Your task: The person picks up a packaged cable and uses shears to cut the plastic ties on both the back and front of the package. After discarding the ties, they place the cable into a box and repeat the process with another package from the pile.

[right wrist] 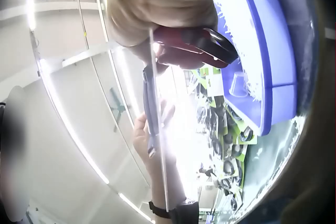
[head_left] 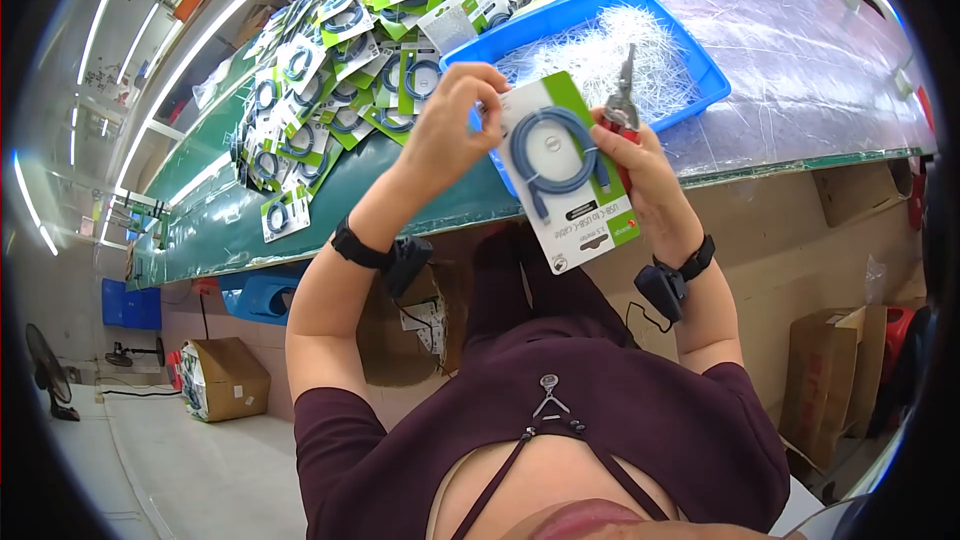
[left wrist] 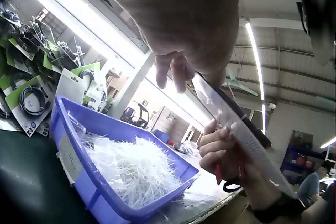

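Observation:
A packaged USB-C cable (head_left: 553, 147), a blue-grey coil on a white and green card, is held up in front of the body. My right hand (head_left: 645, 175) grips the card's right edge with the thumb over its front. That same hand also holds red-handled pliers (head_left: 622, 105), their metal nose pointing up. My left hand (head_left: 455, 125) is at the card's upper left edge, thumb and index finger bent into a ring; I cannot tell whether it pinches anything. In the left wrist view, the card (left wrist: 239, 129) is almost edge-on, with the left fingertips (left wrist: 181, 74) close to its upper end.
Behind the card, a blue tray (head_left: 715, 90) holds a heap of thin white plastic strips (head_left: 640, 55). Many packaged cables (head_left: 340, 90) are piled at the left on the green table (head_left: 440, 205). Cardboard boxes (head_left: 830, 370) stand below on the right.

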{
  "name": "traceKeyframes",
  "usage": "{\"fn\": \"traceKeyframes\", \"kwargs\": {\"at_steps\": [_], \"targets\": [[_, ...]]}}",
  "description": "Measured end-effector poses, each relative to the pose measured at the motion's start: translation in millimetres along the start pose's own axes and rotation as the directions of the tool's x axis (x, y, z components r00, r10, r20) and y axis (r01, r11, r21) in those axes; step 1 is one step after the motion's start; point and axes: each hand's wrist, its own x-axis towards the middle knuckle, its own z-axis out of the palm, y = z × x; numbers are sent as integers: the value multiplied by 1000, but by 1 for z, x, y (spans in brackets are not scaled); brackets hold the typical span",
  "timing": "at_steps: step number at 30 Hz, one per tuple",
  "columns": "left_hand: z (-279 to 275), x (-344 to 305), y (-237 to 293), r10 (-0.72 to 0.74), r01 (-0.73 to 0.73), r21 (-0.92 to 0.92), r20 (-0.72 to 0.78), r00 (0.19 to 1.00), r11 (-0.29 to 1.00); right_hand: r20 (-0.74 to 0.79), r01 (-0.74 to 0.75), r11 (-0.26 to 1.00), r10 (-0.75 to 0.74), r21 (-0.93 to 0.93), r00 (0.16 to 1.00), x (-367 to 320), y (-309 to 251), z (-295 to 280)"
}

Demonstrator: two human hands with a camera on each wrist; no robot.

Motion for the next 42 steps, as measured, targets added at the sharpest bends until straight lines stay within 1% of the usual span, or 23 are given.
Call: {"fn": "traceKeyframes", "kwargs": {"at_steps": [2, 5, 6, 8, 9, 11, 12, 13, 14, 16, 18, 20, 22, 25, 28, 30, 31, 32, 33, 35, 37, 39, 42], "targets": [[5, 14, -14, 8, -8, -12, -28, 1000, 1000, -80, 33, 999, -31, 15, 996, -3, -1, -22], [9, 36, -42, -334, 302, -262, -89, 938, 917, -189, 48, 999, -43, 20, 981, -23, -6, -54], [15, 42, -54, -341, 305, -267, -103, 934, 914, -179, 40, 999, -37, 9, 983, -31, -6, -59], [41, 50, -81, -139, 140, 55, -23, 990, 989, -232, 54, 997, -63, -48, 971, -48, -2, -63], [56, 48, -92, -147, 149, 52, -35, 988, 987, -225, 44, 997, -56, -58, 973, -54, 1, -61], [89, 39, -117, 53, -16, 159, -229, 972, 987, -398, 103, 994, -102, -19, 911, -63, 9, -56], [106, 24, -116, -154, 120, -237, -133, 979, 964, -444, 131, 991, -124, -15, 887, -68, 18, -67], [113, 3, -92, -312, 265, -574, 18, 950, 775, -475, 151, 989, -137, -9, 869, -69, 24, -70], [115, -19, -68, -438, 527, -752, 350, 828, 396, -469, 160, 987, -137, 9, 872, -70, 27, -69], [92, -52, 7, -374, 631, -767, 554, 744, 119, -379, 111, 993, -87, 41, 921, -64, 24, -44], [88, -95, 30, -228, 537, -842, 513, 828, 56, -235, 72, 991, -98, -117, 967, -54, 35, -11], [72, -148, 31, -458, 478, -870, 378, 805, 121, -51, 55, 981, -66, -186, 997, -39, 56, 18], [39, -199, 38, -722, 457, -875, 211, 659, 162, 194, 146, 941, -88, -305, 977, -30, 73, 44], [-14, -301, 50, -934, 460, -865, -26, 357, 200, 306, 109, 976, -47, -187, 951, -26, 86, 79], [-30, -424, 56, -975, 490, -844, -207, 82, 220, 425, -64, 992, 105, -108, 899, -21, 101, 91], [-34, -509, 43, -980, 723, -680, -199, -21, 122, 549, -308, 945, 316, -110, 774, -19, 111, 86], [-40, -514, 42, -979, 716, -687, -202, -25, 123, 554, -308, 944, 320, -118, 769, -21, 117, 85], [-52, -513, 34, -907, 893, -429, -417, -61, 137, 519, -357, 903, 430, -240, 739, -24, 124, 84], [-65, -507, 22, -791, 987, -140, -611, -26, 76, 468, -399, 845, 531, -357, 706, -27, 132, 82], [-103, -481, -26, -666, 916, -44, -700, 256, 399, 418, -451, 757, 644, -473, 641, -35, 154, 74], [-152, -432, -63, -552, 849, 324, -652, 520, 417, 357, -487, 654, 741, -579, 569, -45, 159, 73], [-191, -402, -116, -453, 707, 552, -543, 707, 442, 336, -696, 510, 859, -505, 386, -57, 155, 75], [-217, -385, -178, -621, 620, 737, -359, 697, 270, 399, -740, 556, 820, -379, 411, -65, 148, 63]]}}
